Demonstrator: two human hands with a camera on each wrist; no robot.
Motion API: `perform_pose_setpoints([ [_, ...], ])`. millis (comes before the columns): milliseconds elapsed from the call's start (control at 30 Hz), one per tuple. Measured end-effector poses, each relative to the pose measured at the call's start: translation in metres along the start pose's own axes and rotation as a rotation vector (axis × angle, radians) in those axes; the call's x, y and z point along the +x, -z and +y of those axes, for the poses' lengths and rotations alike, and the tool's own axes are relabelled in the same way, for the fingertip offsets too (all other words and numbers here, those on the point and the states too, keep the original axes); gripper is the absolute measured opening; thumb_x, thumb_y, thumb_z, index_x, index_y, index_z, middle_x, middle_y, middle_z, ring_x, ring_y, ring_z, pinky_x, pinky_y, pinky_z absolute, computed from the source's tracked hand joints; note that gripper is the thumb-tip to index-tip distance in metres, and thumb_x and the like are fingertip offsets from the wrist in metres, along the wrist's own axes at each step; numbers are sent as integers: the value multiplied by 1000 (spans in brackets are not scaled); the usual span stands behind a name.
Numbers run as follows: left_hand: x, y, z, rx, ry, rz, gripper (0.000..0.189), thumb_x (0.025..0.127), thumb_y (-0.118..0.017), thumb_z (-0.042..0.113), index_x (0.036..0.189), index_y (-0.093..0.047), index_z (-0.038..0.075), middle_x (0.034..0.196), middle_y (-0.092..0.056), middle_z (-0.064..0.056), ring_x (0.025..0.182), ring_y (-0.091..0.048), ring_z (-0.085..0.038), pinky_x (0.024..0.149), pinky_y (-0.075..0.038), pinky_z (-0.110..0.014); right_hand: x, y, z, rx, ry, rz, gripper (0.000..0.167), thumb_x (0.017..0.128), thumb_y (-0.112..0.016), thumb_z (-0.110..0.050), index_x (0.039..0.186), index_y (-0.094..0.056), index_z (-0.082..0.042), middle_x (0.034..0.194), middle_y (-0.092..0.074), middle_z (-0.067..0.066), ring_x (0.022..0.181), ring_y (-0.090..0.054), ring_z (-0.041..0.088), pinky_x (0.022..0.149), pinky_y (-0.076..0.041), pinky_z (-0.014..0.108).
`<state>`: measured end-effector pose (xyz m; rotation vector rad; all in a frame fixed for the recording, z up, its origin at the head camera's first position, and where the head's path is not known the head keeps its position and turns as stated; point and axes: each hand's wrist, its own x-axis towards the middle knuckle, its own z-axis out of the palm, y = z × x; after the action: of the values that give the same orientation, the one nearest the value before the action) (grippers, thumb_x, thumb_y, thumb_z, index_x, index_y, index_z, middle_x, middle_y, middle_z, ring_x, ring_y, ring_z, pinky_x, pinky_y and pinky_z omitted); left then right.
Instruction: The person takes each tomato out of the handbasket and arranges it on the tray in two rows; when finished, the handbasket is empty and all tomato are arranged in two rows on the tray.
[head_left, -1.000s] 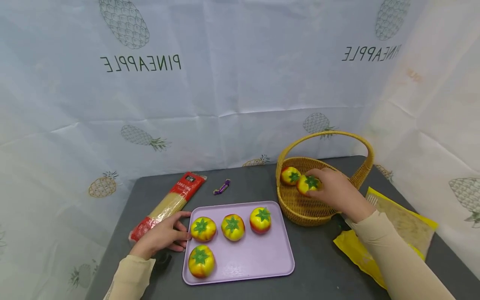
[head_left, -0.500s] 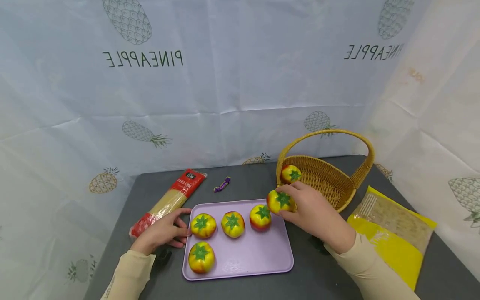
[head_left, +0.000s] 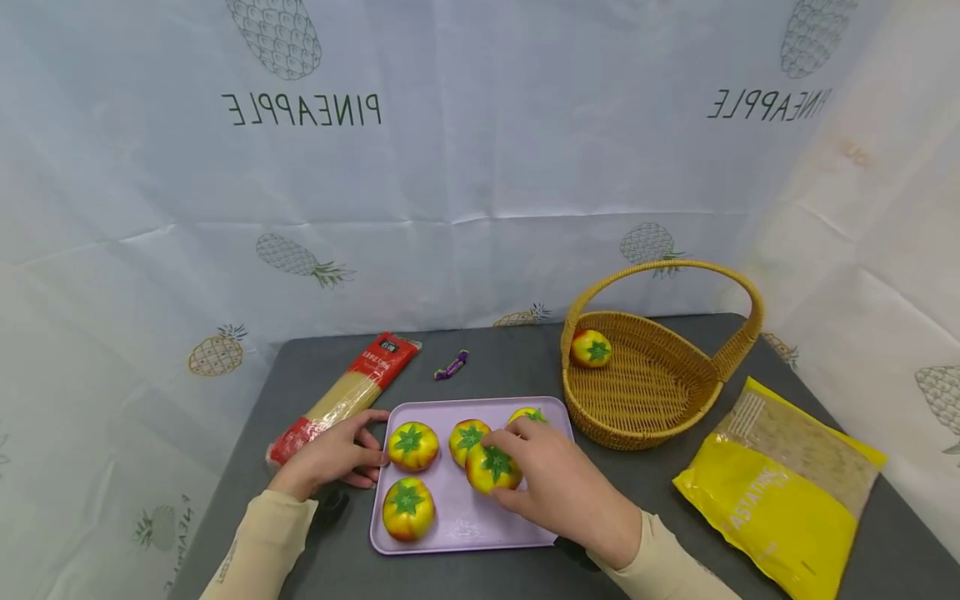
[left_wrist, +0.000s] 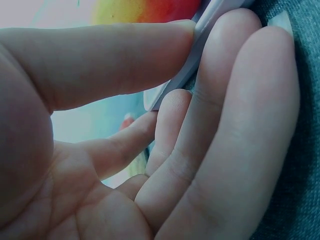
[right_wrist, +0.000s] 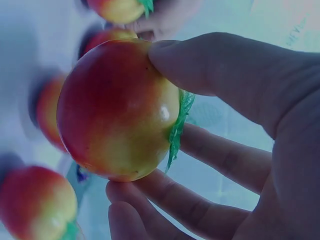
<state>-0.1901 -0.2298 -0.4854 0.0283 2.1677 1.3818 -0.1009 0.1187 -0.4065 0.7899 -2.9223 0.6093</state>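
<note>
My right hand [head_left: 570, 492] holds a yellow-and-red fruit with a green star-shaped leaf top [head_left: 491, 473] over the lilac tray [head_left: 468, 536]. In the right wrist view, thumb and fingertips grip this fruit [right_wrist: 117, 112] from opposite sides. Several like fruits lie on the tray: one at its upper left [head_left: 412, 447], one at its lower left [head_left: 408, 510], one at the top middle [head_left: 465, 435], and one [head_left: 527, 412] partly hidden behind my right hand. My left hand [head_left: 337, 454] holds the tray's left edge; in the left wrist view the rim [left_wrist: 192, 62] runs between thumb and fingers.
A wicker basket [head_left: 626, 437] with a tall handle stands at the back right, one fruit [head_left: 591, 348] inside. Right of it lies a yellow pasta bag [head_left: 787, 492]. A red spaghetti pack [head_left: 348, 396] is at the left, a purple wrapped candy [head_left: 452, 365] behind the tray.
My right hand has brought a fruit out of the basket and leftward over the tray. One fruit is left in the basket. My left hand has stayed at the tray's edge.
</note>
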Motion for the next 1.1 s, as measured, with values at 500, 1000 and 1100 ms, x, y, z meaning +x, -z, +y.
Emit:
perform_pose_setpoints([
  [500, 0, -2, 1, -5, -12, -11, 77, 94, -82, 13, 160, -42, 8, 104, -60, -16, 75, -71, -25, 71, -70, -42, -1, -37, -10, 36, 43, -86, 45, 83, -93, -32, 124, -76, -23, 101, -61, -8, 85, -52, 5, 76, -53, 24],
  [1000, -2, -2, 3, 6, 2, 3, 77, 94, -82, 13, 160, -43, 9, 103, -61, -16, 74, -71, -25, 70, -69, -41, -1, -44, -10, 29, 27, -120, 45, 85, -92, -36, 125, -75, -24, 105, -64, -6, 89, -54, 7, 80, -56, 27],
  [1100, -3, -1, 4, 5, 0, 7, 76, 94, -82, 13, 160, -43, 9, 103, -61, -16, 74, -71, -26, 70, -69, -41, 0, -44, -10, 21, 23, -124, 45, 85, -92, -36, 126, -75, -24, 105, -64, -6, 89, -55, 7, 79, -56, 27],
])
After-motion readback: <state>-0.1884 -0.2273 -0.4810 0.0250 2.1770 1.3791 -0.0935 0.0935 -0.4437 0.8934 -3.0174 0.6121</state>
